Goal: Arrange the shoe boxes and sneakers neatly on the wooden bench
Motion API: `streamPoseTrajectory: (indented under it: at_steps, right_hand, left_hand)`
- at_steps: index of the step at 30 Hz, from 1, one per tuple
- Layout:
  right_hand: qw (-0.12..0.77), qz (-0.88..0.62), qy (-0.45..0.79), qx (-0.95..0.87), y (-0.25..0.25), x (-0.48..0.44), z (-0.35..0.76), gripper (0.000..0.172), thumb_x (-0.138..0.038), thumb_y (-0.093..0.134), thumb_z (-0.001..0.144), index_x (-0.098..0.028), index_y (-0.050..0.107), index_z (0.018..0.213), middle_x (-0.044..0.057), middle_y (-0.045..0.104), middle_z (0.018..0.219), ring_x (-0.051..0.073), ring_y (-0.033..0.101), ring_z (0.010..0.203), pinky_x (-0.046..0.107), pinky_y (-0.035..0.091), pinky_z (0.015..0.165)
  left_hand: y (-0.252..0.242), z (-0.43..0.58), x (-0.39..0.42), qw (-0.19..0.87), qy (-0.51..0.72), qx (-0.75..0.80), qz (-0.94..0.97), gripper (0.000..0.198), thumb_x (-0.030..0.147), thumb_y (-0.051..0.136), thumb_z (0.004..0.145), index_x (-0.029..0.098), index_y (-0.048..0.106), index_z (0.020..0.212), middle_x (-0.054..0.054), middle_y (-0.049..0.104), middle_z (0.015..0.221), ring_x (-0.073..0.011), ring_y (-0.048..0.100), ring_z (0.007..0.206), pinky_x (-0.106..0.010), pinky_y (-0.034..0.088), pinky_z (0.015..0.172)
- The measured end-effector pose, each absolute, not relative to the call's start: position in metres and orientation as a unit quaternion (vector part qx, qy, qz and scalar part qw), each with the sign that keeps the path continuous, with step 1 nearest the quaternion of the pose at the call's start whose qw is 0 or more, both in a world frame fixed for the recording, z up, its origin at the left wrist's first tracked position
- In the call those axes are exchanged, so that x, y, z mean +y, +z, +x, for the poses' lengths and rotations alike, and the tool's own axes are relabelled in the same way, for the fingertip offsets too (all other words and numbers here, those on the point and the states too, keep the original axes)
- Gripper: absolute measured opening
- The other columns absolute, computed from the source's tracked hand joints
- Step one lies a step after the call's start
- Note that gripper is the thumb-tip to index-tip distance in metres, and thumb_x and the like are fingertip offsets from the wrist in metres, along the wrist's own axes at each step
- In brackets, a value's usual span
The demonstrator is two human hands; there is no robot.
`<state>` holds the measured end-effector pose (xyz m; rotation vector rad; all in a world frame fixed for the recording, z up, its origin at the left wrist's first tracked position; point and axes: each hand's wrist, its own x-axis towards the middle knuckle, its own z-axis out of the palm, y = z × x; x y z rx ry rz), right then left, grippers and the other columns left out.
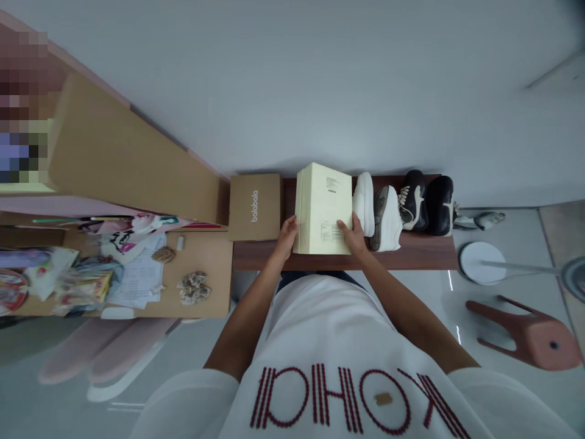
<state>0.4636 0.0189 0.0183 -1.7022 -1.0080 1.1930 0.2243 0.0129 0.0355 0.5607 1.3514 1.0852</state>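
A pale yellow shoebox with printed labels is between my two hands, tilted slightly over a dark wooden shelf top. My left hand grips its left lower side. On the right lower side, my right hand holds it, thumb lying over the label face. Left of it stands a brown "balabala" box. Close to my right hand are a white shoe and a white-and-grey sneaker. Farther right sit a black-and-cream sneaker and a black shoe.
At left, a cluttered desk holds papers, plastic packets and a patterned scrunchie, below a brown cabinet side. A pink stool and a round white base with a pole stand on the floor at right.
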Motion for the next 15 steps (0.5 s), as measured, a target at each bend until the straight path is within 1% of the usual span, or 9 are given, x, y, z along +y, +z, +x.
streamPoseTrajectory:
  at_steps: [3,7,10,12,15]
  right_hand:
    - [0.389,-0.663,0.490,-0.412,0.019,0.019,0.455,0.100,-0.075,0.063,0.086,-0.024,0.031,0.166,0.009,0.046,0.166,0.029,0.044,0.152,0.048,0.033,0.129]
    - [0.362,-0.664,0.501,-0.421,0.020,0.020,0.440,0.115,-0.087,0.056,0.083,-0.019,0.022,0.170,0.010,0.029,0.174,0.029,0.026,0.162,0.043,0.021,0.134]
    - [0.340,-0.643,0.530,-0.437,0.020,0.023,0.432,0.124,-0.094,0.051,0.079,-0.017,0.017,0.171,0.011,0.024,0.176,0.029,0.019,0.164,0.045,0.016,0.134]
    - [0.323,-0.627,0.548,-0.450,0.018,0.026,0.430,0.125,-0.096,0.050,0.078,-0.021,0.013,0.172,0.009,0.020,0.177,0.029,0.015,0.165,0.048,0.012,0.134]
    - [0.312,-0.596,0.574,-0.467,0.015,0.028,0.428,0.119,-0.095,0.049,0.080,-0.029,0.009,0.172,0.003,0.016,0.178,0.027,0.009,0.166,0.052,0.008,0.134]
  left_hand:
    - [0.052,0.221,0.007,0.638,0.468,0.560,0.246,0.078,0.058,0.086,0.077,0.025,0.061,0.143,-0.011,0.072,0.138,-0.0318,0.064,0.133,-0.047,0.049,0.114]
    - [0.069,0.220,0.004,0.668,0.457,0.540,0.229,0.081,0.060,0.087,0.074,0.023,0.063,0.142,-0.012,0.074,0.133,-0.0333,0.069,0.125,-0.049,0.056,0.107]
    - [0.075,0.218,0.006,0.650,0.470,0.552,0.229,0.083,0.057,0.089,0.072,0.025,0.063,0.144,-0.011,0.073,0.136,-0.0316,0.070,0.123,-0.047,0.057,0.107]
    - [0.078,0.218,0.007,0.634,0.473,0.563,0.240,0.084,0.054,0.090,0.072,0.024,0.062,0.145,-0.010,0.073,0.137,-0.0307,0.069,0.125,-0.046,0.056,0.108]
    - [0.081,0.222,0.007,0.601,0.476,0.585,0.264,0.083,0.050,0.090,0.074,0.024,0.061,0.147,-0.009,0.073,0.137,-0.0291,0.068,0.127,-0.045,0.055,0.110]
